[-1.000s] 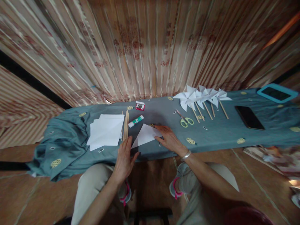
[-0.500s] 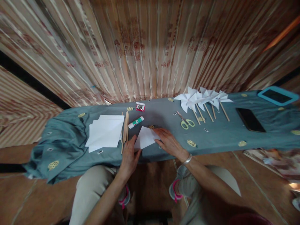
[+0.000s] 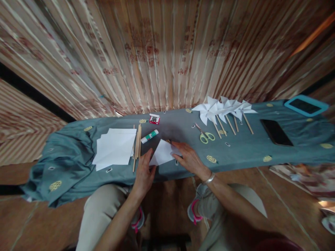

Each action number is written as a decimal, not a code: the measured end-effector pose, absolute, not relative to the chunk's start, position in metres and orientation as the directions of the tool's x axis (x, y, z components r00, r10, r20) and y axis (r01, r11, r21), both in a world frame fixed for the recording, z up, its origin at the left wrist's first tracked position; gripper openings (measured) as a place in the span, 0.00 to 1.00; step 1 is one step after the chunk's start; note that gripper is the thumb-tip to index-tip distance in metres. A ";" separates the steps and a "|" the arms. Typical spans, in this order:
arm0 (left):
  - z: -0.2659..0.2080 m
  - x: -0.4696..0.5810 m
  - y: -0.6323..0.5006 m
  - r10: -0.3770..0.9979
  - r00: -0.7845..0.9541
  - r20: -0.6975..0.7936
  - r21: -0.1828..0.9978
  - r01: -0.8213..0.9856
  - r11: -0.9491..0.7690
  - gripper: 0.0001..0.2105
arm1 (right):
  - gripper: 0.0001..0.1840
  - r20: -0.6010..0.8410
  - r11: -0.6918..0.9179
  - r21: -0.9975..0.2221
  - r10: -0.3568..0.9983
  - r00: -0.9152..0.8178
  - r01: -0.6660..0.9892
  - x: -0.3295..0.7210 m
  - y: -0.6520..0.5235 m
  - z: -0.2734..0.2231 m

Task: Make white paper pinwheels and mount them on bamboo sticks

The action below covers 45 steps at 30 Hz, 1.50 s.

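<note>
A white sheet of paper [image 3: 163, 153] lies at the near edge of the cloth-covered table, between my two hands. Its lower left corner is between the thumb and fingers of my left hand [image 3: 144, 170]. On the opposite side my right hand [image 3: 188, 158], with a silver bangle at the wrist, has its fingers and thumb about the right corner, which is partly hidden. Just beyond the sheet rests a green and white glue stick [image 3: 149, 136]. Several thin wooden sticks [image 3: 137, 143] lie left of it, beside a stack of white paper [image 3: 113, 148].
Green-handled scissors [image 3: 206, 137] lie right of my right hand. Several white paper pinwheels [image 3: 209, 109] on sticks are at the back. Further right are a black phone [image 3: 276, 132] and a blue-framed tablet [image 3: 306, 105]. A small red box [image 3: 154, 119] stands open near the curtain.
The view has shifted slightly, so the table's things appear a little further left. Both hands stay at the sheet's corners, and the sheet has turned or tilted very slightly.
</note>
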<state>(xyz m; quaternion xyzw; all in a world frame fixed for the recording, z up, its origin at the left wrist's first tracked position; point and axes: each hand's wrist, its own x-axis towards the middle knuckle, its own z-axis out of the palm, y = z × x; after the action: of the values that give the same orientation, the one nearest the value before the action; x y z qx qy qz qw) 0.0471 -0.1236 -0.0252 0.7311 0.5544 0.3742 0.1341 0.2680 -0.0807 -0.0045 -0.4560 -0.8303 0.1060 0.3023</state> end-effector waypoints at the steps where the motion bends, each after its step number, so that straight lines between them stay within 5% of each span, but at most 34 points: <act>1: -0.024 0.047 -0.124 0.918 0.102 0.382 0.626 0.703 -0.339 0.31 | 0.23 0.408 0.553 -0.457 0.827 -0.388 0.697 0.268 -0.081 -0.003; 10: -0.017 0.047 -0.128 0.931 0.136 0.338 0.605 0.727 -0.326 0.26 | 0.18 0.444 0.618 -0.400 0.777 -0.447 0.677 0.270 -0.089 0.003; 20: -0.014 0.052 -0.127 0.919 0.136 0.371 0.579 0.739 -0.343 0.26 | 0.10 0.493 0.656 -0.488 0.752 -0.438 0.576 0.271 -0.099 0.017; 26: -0.004 0.056 -0.111 0.926 0.230 0.300 0.611 0.699 -0.372 0.09 | 0.09 0.521 0.649 -0.483 0.753 -0.403 0.588 0.278 -0.102 0.023; 32: 0.005 0.067 -0.079 0.822 0.364 0.437 0.406 0.736 -0.541 0.16 | 0.11 0.471 0.625 -0.487 0.776 -0.419 0.610 0.284 -0.103 0.024; 34: 0.002 0.069 -0.073 0.799 0.415 0.434 0.374 0.724 -0.580 0.19 | 0.19 0.418 0.624 -0.489 0.781 -0.464 0.610 0.284 -0.104 0.022; 39: -0.013 0.067 -0.072 0.789 0.482 0.382 0.482 0.624 -0.615 0.20 | 0.19 0.273 0.558 -0.511 0.826 -0.493 0.653 0.281 -0.102 0.010; 45: -0.009 0.053 -0.068 0.866 0.362 0.345 0.651 0.572 -0.499 0.21 | 0.19 0.293 0.495 -0.497 0.869 -0.399 0.713 0.275 -0.093 -0.007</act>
<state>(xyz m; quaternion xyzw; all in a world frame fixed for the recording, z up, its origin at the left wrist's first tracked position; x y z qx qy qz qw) 0.0533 -0.0684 -0.0090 0.7963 0.4514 0.3393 0.2167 0.2747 -0.0932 -0.0074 -0.4804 -0.8231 0.1478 0.2644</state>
